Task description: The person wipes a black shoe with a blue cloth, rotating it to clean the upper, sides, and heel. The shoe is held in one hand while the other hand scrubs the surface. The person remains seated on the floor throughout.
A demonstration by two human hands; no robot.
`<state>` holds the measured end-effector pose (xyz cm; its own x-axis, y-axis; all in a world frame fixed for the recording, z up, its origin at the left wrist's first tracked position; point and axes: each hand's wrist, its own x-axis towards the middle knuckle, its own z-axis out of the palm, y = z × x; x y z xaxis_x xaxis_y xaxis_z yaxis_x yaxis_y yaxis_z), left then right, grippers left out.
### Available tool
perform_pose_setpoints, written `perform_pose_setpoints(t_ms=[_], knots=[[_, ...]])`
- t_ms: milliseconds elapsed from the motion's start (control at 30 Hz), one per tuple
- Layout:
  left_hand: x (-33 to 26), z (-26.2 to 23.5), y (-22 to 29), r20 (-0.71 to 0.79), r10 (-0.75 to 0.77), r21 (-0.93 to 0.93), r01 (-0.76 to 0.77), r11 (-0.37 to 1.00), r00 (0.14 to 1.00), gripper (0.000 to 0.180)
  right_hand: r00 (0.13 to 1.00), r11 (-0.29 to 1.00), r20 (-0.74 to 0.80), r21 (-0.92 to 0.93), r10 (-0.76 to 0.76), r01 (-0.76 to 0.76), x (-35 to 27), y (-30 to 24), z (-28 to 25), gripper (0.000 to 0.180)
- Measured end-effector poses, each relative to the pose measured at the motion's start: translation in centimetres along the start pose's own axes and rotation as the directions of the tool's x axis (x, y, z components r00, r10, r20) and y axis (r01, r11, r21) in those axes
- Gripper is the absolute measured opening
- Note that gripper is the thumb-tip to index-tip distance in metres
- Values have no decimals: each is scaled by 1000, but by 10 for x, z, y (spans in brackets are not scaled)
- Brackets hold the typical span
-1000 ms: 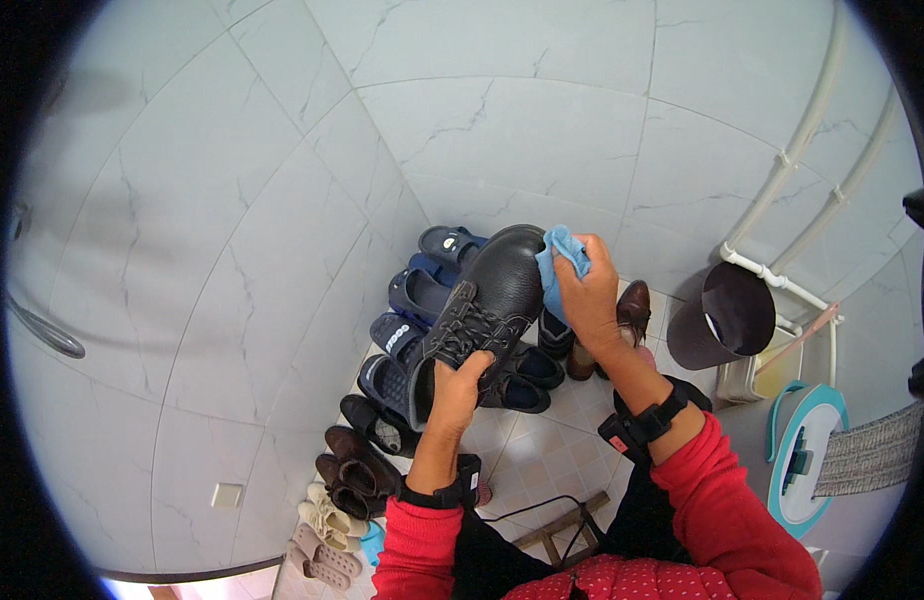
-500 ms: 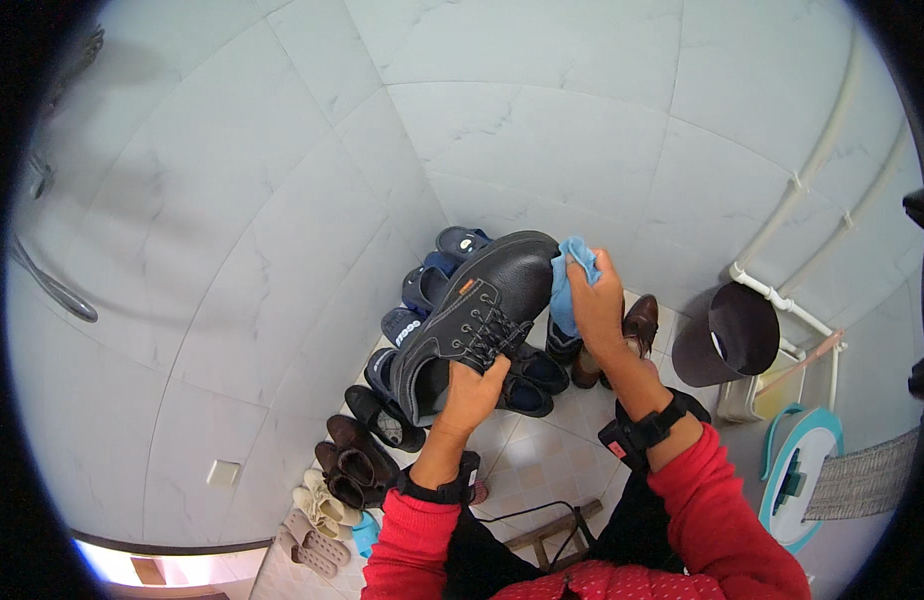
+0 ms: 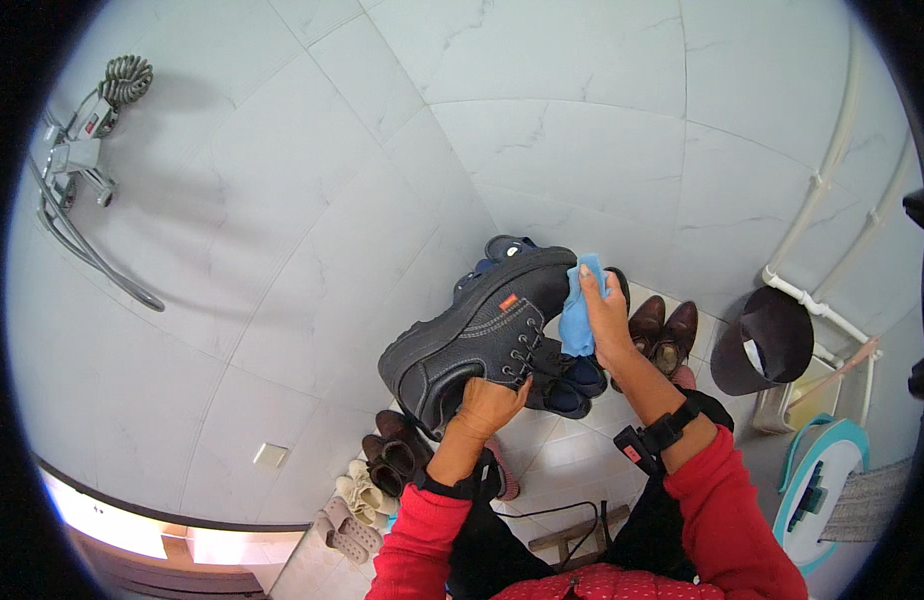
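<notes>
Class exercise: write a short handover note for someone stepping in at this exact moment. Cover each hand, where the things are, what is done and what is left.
Left hand: inside the black lace-up shoe, holding it up, toe to the right.
Right hand: pressing a blue cloth against the shoe's toe.
Other shoes are lined along the tiled wall below.
Done: cannot tell how much has been wiped.
Left: probably the sides and heel; check them.

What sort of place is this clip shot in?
Likely a tiled bathroom or washroom in a home: a shower hose and fitting on the tiled wall, white pipes, and shoes lined up on the floor.
</notes>
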<state>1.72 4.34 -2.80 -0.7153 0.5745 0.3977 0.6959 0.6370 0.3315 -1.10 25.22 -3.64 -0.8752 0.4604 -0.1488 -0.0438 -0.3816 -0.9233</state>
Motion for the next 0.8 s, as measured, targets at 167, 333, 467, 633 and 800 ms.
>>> perform_pose_setpoints(t_ms=[167, 333, 467, 633, 800], knots=[[-2, -20, 20, -17, 141, 187, -136, 973, 990, 48, 982, 979, 183, 186, 45, -79, -10, -15, -4, 57], [10, -57, 50, 49, 179, 353, -185, 917, 983, 49, 913, 907, 377, 313, 154, -282, -9, -16, -14, 57], [14, -80, 82, 167, 157, 540, -223, 812, 973, 56, 852, 799, 512, 463, 114, -385, -10, -10, -17, 51], [17, -105, 98, 285, 109, 570, -260, 780, 952, 57, 843, 806, 537, 485, 32, -340, -19, -15, -20, 56], [20, -114, 111, 213, 190, 283, -247, 927, 958, 69, 795, 744, 606, 522, 21, -417, -22, -31, -24, 47]])
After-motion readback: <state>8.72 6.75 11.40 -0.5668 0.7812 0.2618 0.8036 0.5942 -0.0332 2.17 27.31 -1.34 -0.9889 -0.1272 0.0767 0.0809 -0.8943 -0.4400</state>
